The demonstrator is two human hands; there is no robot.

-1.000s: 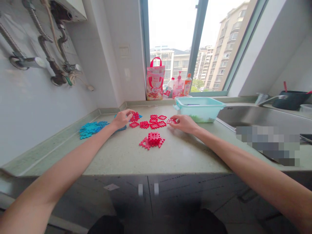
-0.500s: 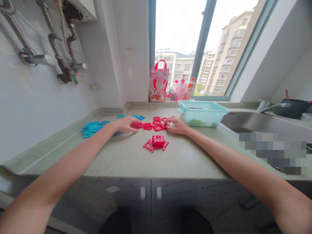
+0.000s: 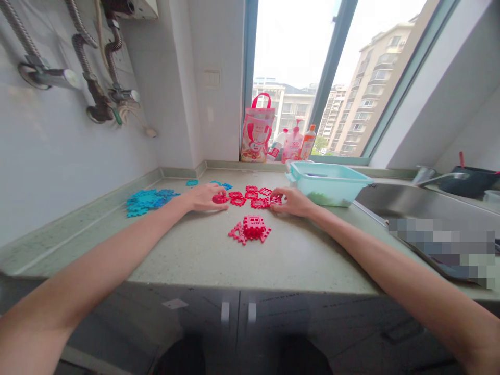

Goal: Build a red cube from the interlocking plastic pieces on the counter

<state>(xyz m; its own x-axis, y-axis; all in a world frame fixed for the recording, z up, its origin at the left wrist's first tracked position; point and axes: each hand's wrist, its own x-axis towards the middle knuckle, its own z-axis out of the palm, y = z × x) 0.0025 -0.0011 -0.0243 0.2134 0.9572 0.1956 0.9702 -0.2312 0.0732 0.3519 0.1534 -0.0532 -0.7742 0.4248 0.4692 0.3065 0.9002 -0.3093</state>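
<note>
Several flat red interlocking pieces lie in a loose group on the counter. My left hand rests at the group's left end, fingers curled over a red piece. At the right end my right hand pinches another red piece. Nearer to me stands a small red assembled cube on flat red pieces, untouched. A heap of blue pieces lies to the left by the wall, with a few stray blue ones behind the red group.
A pale green plastic tub stands just right of my right hand. A steel sink with a tap lies further right. A red bag and bottles stand on the window sill. Pipes run along the left wall.
Both hands have drawn in from the far edges of the red group to its near ends, each closing on a red piece. The view has shifted slightly.
</note>
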